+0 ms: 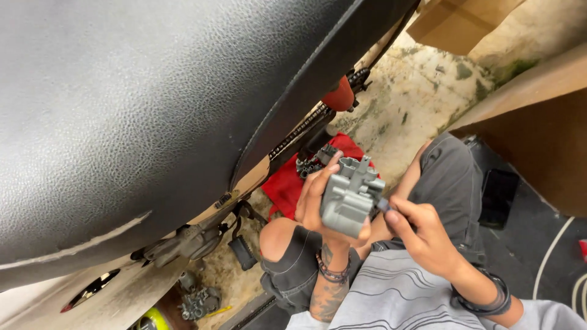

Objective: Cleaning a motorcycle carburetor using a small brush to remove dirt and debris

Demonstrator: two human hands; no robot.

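Note:
A grey cast metal part, blocky with ports on top, is held up in front of me over my knees. My left hand grips it from the left side and below. My right hand touches its right side with thumb and fingertips pinched on a small piece there; what that piece is I cannot tell. Beaded bracelets sit on my left wrist, and a dark band on my right.
A large black motorcycle seat fills the left and top. A drive chain and footpeg sit below it. A red rag with small metal parts lies on the stained concrete floor. Wooden boards stand at right.

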